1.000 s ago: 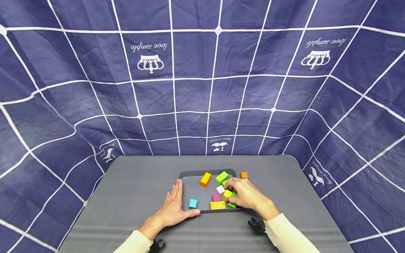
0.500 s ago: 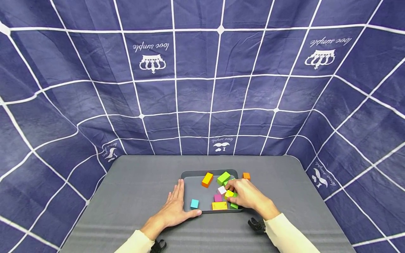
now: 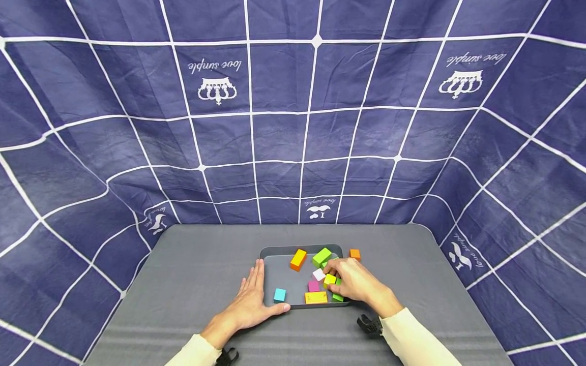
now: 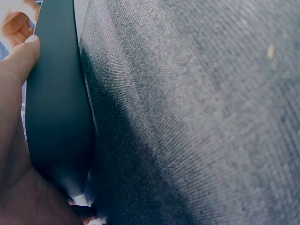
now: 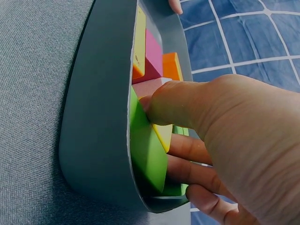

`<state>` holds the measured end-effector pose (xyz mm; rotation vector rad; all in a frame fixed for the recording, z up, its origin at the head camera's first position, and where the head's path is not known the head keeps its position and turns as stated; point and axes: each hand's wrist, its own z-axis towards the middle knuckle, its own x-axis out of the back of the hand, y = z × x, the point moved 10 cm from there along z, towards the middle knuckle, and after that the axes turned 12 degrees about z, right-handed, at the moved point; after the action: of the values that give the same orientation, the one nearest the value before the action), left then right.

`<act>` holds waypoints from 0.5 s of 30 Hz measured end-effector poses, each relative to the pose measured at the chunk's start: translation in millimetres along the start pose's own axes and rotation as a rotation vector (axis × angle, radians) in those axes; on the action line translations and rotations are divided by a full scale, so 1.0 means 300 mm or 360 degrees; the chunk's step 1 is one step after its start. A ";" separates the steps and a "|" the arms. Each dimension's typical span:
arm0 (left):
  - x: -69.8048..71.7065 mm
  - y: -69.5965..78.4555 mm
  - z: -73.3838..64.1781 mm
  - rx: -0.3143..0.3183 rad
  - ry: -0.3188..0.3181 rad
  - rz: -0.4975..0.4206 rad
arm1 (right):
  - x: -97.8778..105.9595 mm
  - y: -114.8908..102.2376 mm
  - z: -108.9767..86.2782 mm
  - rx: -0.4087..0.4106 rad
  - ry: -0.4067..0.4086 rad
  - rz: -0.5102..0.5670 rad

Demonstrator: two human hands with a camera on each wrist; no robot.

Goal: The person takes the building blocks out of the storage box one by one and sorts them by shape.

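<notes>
A dark grey tray (image 3: 284, 269) holds several coloured toy blocks. My left hand (image 3: 247, 300) lies along the tray's left side with straight fingers, its thumb resting on the front rim; in the left wrist view that thumb (image 4: 29, 54) touches the tray's outer wall (image 4: 58, 98). My right hand (image 3: 359, 280) reaches over the tray's right end, thumb and fingers around a yellow block (image 3: 329, 280). Close by are a white block (image 3: 318, 274), a magenta block (image 3: 313, 286) and a green block (image 5: 149, 145). The right hand partly covers other green blocks.
Also in the tray are a cyan block (image 3: 280, 295), a yellow-orange block (image 3: 316, 298), an orange block with a yellow top (image 3: 298, 259) and a light green block (image 3: 322, 257). An orange cube (image 3: 354, 254) sits outside, beyond the right rim. Blue checked cloth (image 3: 284, 137) hangs behind the grey table (image 3: 210, 264).
</notes>
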<state>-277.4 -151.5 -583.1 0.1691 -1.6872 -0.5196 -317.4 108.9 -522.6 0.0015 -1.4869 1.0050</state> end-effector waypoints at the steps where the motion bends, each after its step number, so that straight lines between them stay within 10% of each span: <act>1: 0.000 0.000 0.001 -0.0003 0.0003 0.0000 | 0.000 0.000 0.000 0.0000 0.0001 0.0003; 15: 0.004 0.000 0.000 0.0003 0.0005 0.0007 | 0.015 0.001 -0.002 0.0000 0.0008 0.0010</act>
<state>-277.5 -151.9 -581.9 0.1670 -1.6847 -0.5143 -318.0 111.9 -519.1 -0.0055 -1.4828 1.0094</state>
